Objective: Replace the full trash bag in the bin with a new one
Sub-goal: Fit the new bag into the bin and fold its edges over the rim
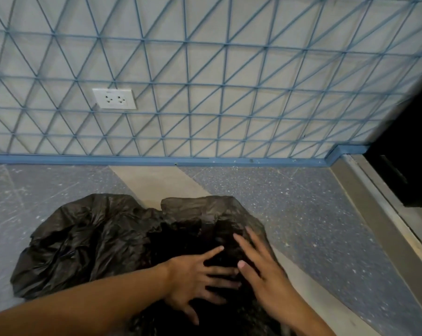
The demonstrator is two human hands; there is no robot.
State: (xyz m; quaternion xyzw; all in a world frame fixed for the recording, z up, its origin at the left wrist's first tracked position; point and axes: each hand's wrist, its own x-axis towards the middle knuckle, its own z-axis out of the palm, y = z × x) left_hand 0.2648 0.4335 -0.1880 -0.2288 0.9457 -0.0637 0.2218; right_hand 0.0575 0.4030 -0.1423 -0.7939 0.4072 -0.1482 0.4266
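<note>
A black, crinkled trash bag (93, 238) lies spread on the floor in front of me, reaching from the lower left to the bottom centre. My left hand (195, 277) lies flat on the bag with its fingers spread and straight. Right beside it, my right hand (260, 265) also rests flat on the plastic, fingers extended toward the wall. The fingertips of the two hands nearly meet. No bin is in view.
The speckled grey floor (314, 214) has a lighter diagonal stripe. A wall with a blue triangle pattern (205, 81) carries a white double socket (114, 98) and a blue skirting board. At the right runs a metal door threshold (384, 214) beside a dark opening.
</note>
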